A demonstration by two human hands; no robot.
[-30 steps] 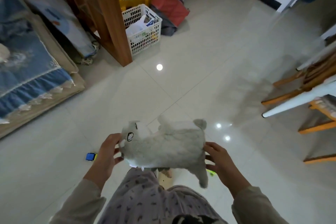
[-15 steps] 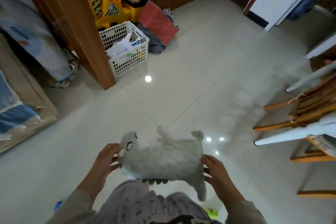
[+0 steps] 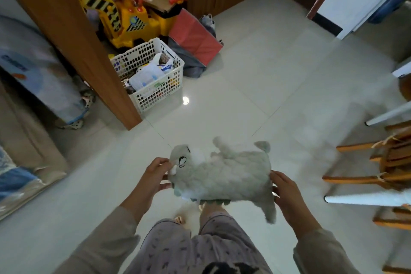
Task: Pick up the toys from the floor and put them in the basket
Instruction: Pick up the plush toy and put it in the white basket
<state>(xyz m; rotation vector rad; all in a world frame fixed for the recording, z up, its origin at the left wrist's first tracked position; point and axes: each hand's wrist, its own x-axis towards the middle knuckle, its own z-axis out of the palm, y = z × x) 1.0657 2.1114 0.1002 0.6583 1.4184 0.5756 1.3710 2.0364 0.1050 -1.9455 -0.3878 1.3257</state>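
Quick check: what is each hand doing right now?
Left hand: closed on the head end of the grey plush toy.
Right hand: closed on the toy's rear end.

Head camera looks steeply down, forward, close.

A grey plush toy point(image 3: 224, 176) is held lying sideways above the pale tiled floor point(image 3: 255, 87), the left hand point(image 3: 153, 174) gripping its head end by the drawn eye and the right hand point(image 3: 287, 193) gripping its rear, with one leg dangling below. Ahead and to the left, a white lattice basket point(image 3: 155, 93) holding packets and small items stands on the floor against a wooden post point(image 3: 73, 35); behind it sit a yellow toy digger point(image 3: 124, 18) and a red bag point(image 3: 195, 38). Wooden chair legs point(image 3: 360, 178) show at the right edge, well apart from the basket.
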